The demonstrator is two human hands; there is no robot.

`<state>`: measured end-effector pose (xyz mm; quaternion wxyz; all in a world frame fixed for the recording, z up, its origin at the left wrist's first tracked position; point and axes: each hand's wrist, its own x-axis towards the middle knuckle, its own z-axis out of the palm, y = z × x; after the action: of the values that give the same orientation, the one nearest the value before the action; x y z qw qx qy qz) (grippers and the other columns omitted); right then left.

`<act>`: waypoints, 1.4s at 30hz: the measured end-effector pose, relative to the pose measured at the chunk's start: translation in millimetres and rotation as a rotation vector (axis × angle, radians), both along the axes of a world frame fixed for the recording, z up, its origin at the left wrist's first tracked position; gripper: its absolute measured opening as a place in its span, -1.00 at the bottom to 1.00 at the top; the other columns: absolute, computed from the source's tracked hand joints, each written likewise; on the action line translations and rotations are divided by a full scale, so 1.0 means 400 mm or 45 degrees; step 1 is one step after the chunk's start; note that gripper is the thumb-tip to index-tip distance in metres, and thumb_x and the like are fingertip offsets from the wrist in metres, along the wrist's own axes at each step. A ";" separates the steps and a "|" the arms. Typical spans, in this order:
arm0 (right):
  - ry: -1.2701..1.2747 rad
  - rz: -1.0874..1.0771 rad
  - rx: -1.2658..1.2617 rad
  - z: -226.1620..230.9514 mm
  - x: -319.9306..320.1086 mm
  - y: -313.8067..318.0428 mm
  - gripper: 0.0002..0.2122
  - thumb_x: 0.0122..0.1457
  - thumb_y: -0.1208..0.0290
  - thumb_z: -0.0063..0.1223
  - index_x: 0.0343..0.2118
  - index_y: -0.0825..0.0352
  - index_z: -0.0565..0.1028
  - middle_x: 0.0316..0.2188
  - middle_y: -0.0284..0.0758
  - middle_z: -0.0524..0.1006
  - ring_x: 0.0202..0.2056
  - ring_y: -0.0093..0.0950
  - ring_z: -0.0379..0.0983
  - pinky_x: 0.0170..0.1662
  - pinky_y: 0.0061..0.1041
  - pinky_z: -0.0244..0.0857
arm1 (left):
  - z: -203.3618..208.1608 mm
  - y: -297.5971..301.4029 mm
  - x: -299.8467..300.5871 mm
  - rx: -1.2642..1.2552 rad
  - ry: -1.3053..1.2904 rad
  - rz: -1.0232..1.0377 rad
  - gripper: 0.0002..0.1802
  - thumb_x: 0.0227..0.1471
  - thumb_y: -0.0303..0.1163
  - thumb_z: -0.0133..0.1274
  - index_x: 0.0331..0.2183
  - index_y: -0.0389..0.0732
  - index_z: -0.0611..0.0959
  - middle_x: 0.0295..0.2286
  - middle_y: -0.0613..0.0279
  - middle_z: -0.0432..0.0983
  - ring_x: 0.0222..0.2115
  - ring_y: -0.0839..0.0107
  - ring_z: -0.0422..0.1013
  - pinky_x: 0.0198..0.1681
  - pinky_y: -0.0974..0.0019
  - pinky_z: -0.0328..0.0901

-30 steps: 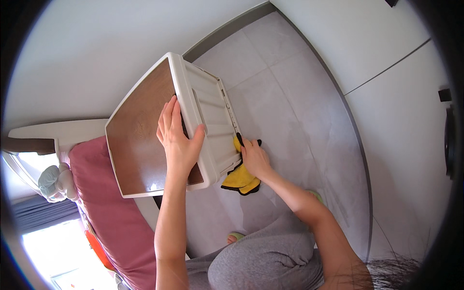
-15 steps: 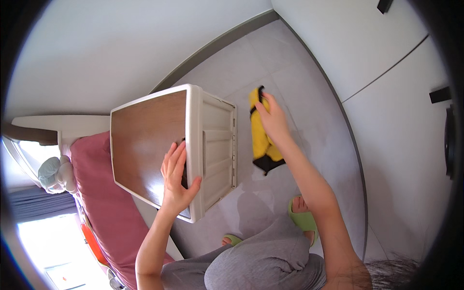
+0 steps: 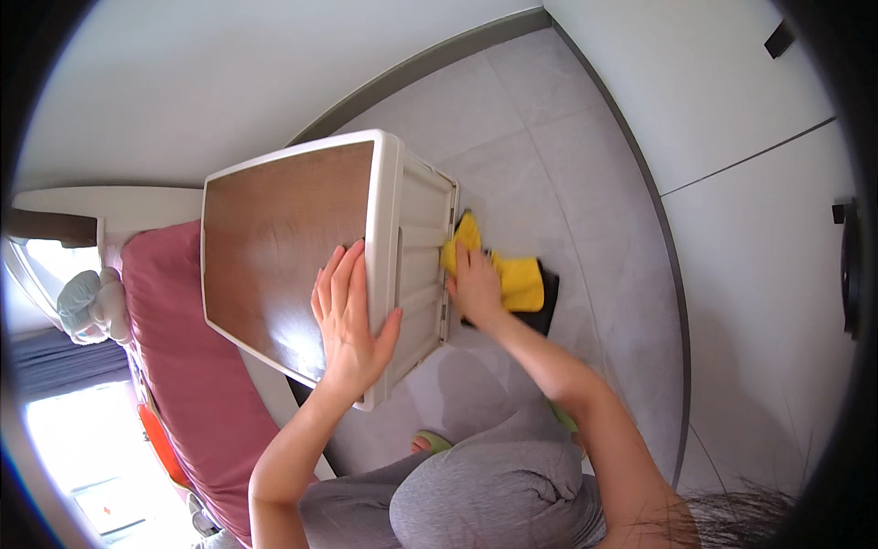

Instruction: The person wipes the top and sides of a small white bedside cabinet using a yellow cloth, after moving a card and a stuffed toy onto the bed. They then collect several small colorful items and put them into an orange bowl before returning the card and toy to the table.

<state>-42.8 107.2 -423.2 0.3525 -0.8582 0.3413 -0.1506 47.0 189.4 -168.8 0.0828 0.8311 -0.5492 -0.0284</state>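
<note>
A white plastic storage box [image 3: 422, 247] with a brown wood-look top panel [image 3: 279, 229] stands in front of me. My left hand [image 3: 349, 320] lies flat on the panel near its right edge, fingers stretched out and thumb across the white rim. In my right hand [image 3: 476, 286] is a yellow and black cloth [image 3: 522, 285], closed between the fingers. I hold it against the lower part of the box's ribbed side, and its loose end spreads to the right. My fingers hide part of the cloth.
A bed with a dark pink cover [image 3: 183, 339] is on the left, with a plush toy [image 3: 91, 306] on it. White cabinets with black handles [image 3: 779, 39] line the right side. Grey floor tiles [image 3: 549, 110] run between box and cabinets. A green slipper [image 3: 436, 443] shows beside my knee.
My right hand has brought the cloth leftward and down, from above the floor to the box's side. My left hand stays on the top edge, and the view has shifted slightly.
</note>
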 end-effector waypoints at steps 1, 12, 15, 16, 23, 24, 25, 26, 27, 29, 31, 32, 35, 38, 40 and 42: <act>-0.029 0.040 0.008 0.012 -0.045 0.065 -0.30 -0.07 0.37 0.26 0.18 0.43 0.27 -0.19 -0.11 0.41 -0.18 -0.14 0.40 -0.20 -0.18 0.36 | 0.005 -0.002 -0.002 0.008 -0.010 0.004 -0.07 -0.21 -0.51 0.24 0.22 -0.34 0.24 0.22 -0.03 0.16 0.27 -0.06 0.05 0.27 -0.04 -0.05; -0.182 0.222 0.807 0.046 -0.220 0.079 -0.60 0.09 0.34 0.09 -0.01 0.42 0.49 -0.17 -0.06 0.59 -0.14 -0.20 0.53 -0.07 -0.29 0.40 | -0.030 -0.130 0.023 -0.089 -0.409 0.197 -0.51 -0.25 -0.45 0.36 -0.26 -0.34 0.47 0.19 -0.06 0.16 0.22 -0.05 0.10 0.22 -0.07 0.03; -0.617 -0.423 1.254 0.052 -0.190 -0.101 -0.66 0.19 0.37 0.02 -0.02 0.42 0.48 -0.21 -0.18 0.61 -0.17 -0.40 0.52 -0.10 -0.41 0.40 | -0.034 -0.115 -0.005 -0.171 -0.158 0.166 -0.44 -0.32 -0.55 0.35 -0.21 -0.35 0.45 0.19 -0.06 0.15 0.17 -0.05 0.15 0.16 -0.04 0.09; -0.741 -0.501 1.238 0.081 -0.165 -0.164 -0.67 0.20 0.39 0.01 -0.01 0.42 0.48 -0.21 -0.21 0.59 -0.19 -0.44 0.51 -0.10 -0.43 0.40 | -0.022 -0.101 -0.010 -0.184 -0.166 0.117 -0.47 -0.33 -0.56 0.33 -0.24 -0.36 0.45 0.18 -0.08 0.16 0.17 -0.06 0.16 0.14 -0.02 0.10; -1.207 -0.200 0.737 0.435 -0.070 -0.252 -0.62 0.16 0.42 -0.05 0.04 0.43 0.44 -0.11 -0.16 0.55 -0.13 -0.37 0.50 -0.04 -0.44 0.36 | 0.001 0.033 -0.101 -0.056 0.010 -0.197 -0.59 -0.33 -0.53 0.33 -0.39 -0.33 0.46 0.16 -0.02 0.24 0.20 -0.08 0.16 0.12 -0.11 0.14; -1.163 -0.094 0.508 0.460 -0.076 -0.233 -0.58 0.12 0.44 -0.06 0.06 0.45 0.43 -0.09 -0.11 0.55 -0.10 -0.31 0.50 -0.01 -0.42 0.35 | 0.013 0.064 -0.102 -0.048 0.005 -0.192 -0.59 -0.33 -0.53 0.33 -0.39 -0.33 0.46 0.16 -0.02 0.24 0.20 -0.08 0.16 0.12 -0.11 0.14; -1.104 -0.014 0.605 0.465 -0.100 -0.222 -0.53 0.06 0.46 -0.07 0.08 0.46 0.41 -0.06 -0.04 0.52 -0.06 -0.21 0.49 0.05 -0.40 0.31 | 0.014 0.092 -0.102 -0.025 0.015 -0.263 -0.59 -0.34 -0.51 0.34 -0.41 -0.32 0.47 0.15 -0.01 0.26 0.20 -0.08 0.17 0.10 -0.12 0.15; -1.135 0.012 0.691 0.443 -0.111 -0.208 -0.55 0.09 0.44 -0.10 0.07 0.45 0.42 -0.05 -0.05 0.53 -0.04 -0.21 0.48 0.06 -0.40 0.30 | 0.016 0.115 -0.097 -0.001 0.025 -0.335 -0.60 -0.35 -0.50 0.36 -0.43 -0.31 0.47 0.14 0.00 0.28 0.19 -0.08 0.18 0.09 -0.12 0.16; -1.137 0.012 0.684 0.411 -0.120 -0.186 -0.56 0.10 0.43 -0.11 0.07 0.45 0.42 -0.08 -0.05 0.53 -0.05 -0.18 0.48 0.06 -0.38 0.30 | 0.014 0.135 -0.089 -0.015 0.039 -0.380 -0.59 -0.38 -0.47 0.38 -0.46 -0.29 0.48 0.12 0.01 0.32 0.17 -0.08 0.20 0.07 -0.14 0.18; -1.124 -0.013 0.699 0.298 -0.123 -0.135 -0.56 0.11 0.41 -0.13 0.07 0.45 0.42 -0.10 -0.04 0.54 -0.05 -0.15 0.48 0.05 -0.36 0.31 | 0.005 0.167 -0.075 0.001 0.060 -0.393 -0.63 -0.33 -0.45 0.36 -0.45 -0.29 0.50 0.13 0.04 0.31 0.18 -0.07 0.19 0.09 -0.15 0.17; -0.894 -0.121 0.649 0.196 -0.116 -0.117 -0.56 0.11 0.39 -0.14 0.07 0.42 0.43 -0.15 -0.01 0.54 -0.09 -0.08 0.48 0.02 -0.30 0.33 | 0.002 0.173 -0.063 -0.026 0.044 -0.426 -0.66 -0.33 -0.44 0.35 -0.47 -0.28 0.52 0.11 0.06 0.34 0.16 -0.06 0.22 0.09 -0.15 0.19; -0.896 -0.136 0.655 0.163 -0.116 -0.121 -0.56 0.11 0.39 -0.14 0.07 0.42 0.43 -0.15 -0.01 0.54 -0.09 -0.08 0.48 0.02 -0.30 0.33 | 0.002 0.178 -0.057 -0.016 0.047 -0.436 -0.66 -0.33 -0.44 0.35 -0.47 -0.28 0.52 0.11 0.06 0.34 0.16 -0.06 0.22 0.09 -0.15 0.19; -0.673 -0.014 0.768 0.106 -0.102 -0.152 -0.55 0.12 0.37 -0.15 0.08 0.40 0.42 -0.18 0.01 0.54 -0.11 -0.02 0.48 -0.03 -0.23 0.36 | -0.005 0.204 -0.038 -0.009 0.007 -0.451 -0.63 -0.40 -0.45 0.39 -0.49 -0.29 0.53 0.09 0.05 0.37 0.13 -0.06 0.25 0.04 -0.12 0.24; -0.323 0.160 0.589 0.071 -0.045 -0.182 -0.60 0.13 0.33 -0.13 0.01 0.38 0.45 -0.20 -0.01 0.56 -0.15 -0.02 0.51 -0.09 -0.16 0.38 | -0.012 0.235 -0.018 0.012 -0.042 -0.493 -0.58 -0.45 -0.45 0.40 -0.48 -0.31 0.52 0.06 0.00 0.37 0.10 -0.15 0.27 0.03 -0.12 0.23; 0.237 0.253 0.346 0.070 -0.017 -0.200 -0.66 0.14 0.29 -0.10 -0.09 0.36 0.47 -0.28 -0.03 0.57 -0.22 0.00 0.52 -0.14 -0.10 0.39 | -0.015 0.237 -0.011 0.014 -0.057 -0.501 -0.58 -0.46 -0.45 0.41 -0.50 -0.30 0.51 0.06 0.00 0.37 0.10 -0.15 0.27 0.03 -0.11 0.24; 0.230 0.227 0.302 0.070 0.017 -0.215 -0.69 0.14 0.29 -0.08 -0.13 0.35 0.47 -0.31 -0.04 0.58 -0.25 0.00 0.53 -0.16 -0.10 0.40 | -0.021 0.233 -0.009 -0.002 -0.055 -0.508 -0.57 -0.46 -0.44 0.42 -0.51 -0.29 0.49 0.06 0.00 0.37 0.10 -0.15 0.28 0.01 -0.12 0.26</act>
<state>-36.1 21.1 -395.2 0.4313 -0.8475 0.3095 0.0006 43.3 282.8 -177.2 0.0644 0.7062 -0.7046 -0.0257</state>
